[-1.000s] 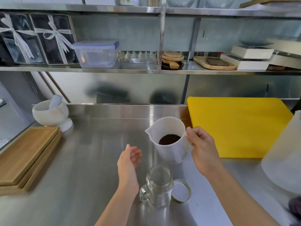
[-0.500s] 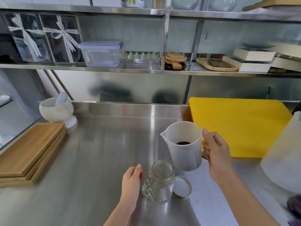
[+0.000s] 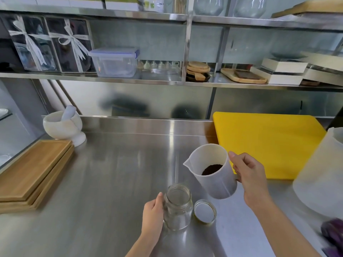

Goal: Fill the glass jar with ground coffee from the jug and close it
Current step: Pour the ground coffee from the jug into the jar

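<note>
1. my left hand (image 3: pixel 153 214) wraps its fingers round the open jar (image 3: pixel 177 210).
2. my right hand (image 3: pixel 250 179) grips the jug (image 3: pixel 217 184) by its handle, up and right of the jar.
3. i'd centre the spout (image 3: pixel 185 163) over the jar's mouth and tip slowly.

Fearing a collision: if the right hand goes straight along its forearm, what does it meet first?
Probably the yellow board, near its left edge; the right hand, holding the jug, may pass above.

Bare counter (image 3: pixel 115 173) lay open from the glass jar (image 3: pixel 177 210) toward 11 o'clock. The lid (image 3: pixel 205 212) blocked 3 o'clock, the jug (image 3: pixel 217 184) 1 o'clock, the left hand (image 3: pixel 153 214) 9 o'clock.
</note>
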The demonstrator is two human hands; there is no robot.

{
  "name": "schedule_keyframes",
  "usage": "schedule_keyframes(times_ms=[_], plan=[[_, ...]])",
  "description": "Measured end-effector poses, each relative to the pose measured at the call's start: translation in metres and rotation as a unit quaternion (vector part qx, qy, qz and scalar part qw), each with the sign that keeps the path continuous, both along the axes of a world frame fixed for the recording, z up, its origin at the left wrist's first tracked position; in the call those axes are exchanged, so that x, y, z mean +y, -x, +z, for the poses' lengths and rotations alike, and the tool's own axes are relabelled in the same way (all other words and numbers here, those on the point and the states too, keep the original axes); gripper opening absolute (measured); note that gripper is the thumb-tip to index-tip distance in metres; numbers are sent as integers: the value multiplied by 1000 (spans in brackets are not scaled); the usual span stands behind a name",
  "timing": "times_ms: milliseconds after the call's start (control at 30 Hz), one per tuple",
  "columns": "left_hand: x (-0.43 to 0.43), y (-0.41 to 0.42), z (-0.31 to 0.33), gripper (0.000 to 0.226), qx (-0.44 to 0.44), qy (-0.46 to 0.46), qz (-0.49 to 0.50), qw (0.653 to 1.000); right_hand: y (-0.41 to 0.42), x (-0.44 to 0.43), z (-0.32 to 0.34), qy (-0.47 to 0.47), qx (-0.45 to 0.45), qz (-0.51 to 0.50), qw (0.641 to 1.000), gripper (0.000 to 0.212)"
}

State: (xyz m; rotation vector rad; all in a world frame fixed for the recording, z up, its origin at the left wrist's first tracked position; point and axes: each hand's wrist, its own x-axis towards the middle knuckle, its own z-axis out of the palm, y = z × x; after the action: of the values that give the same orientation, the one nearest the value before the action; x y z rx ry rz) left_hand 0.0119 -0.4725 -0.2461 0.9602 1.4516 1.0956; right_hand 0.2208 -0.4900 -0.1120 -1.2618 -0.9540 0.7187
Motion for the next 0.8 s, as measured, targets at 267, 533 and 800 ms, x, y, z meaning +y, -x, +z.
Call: schedule_keyframes(times_ms=[267, 533, 800], plan=[[2, 21, -4, 50, 21, -21, 25, 999, 7, 0, 3, -10, -160, 48, 986, 37], [1, 24, -4, 50, 107, -28, 8, 994, 16, 10, 3, 17, -351, 66, 934, 33], [1, 22, 0, 50, 159, -23, 6, 987, 27, 18, 16, 17, -498, 64, 864, 32]])
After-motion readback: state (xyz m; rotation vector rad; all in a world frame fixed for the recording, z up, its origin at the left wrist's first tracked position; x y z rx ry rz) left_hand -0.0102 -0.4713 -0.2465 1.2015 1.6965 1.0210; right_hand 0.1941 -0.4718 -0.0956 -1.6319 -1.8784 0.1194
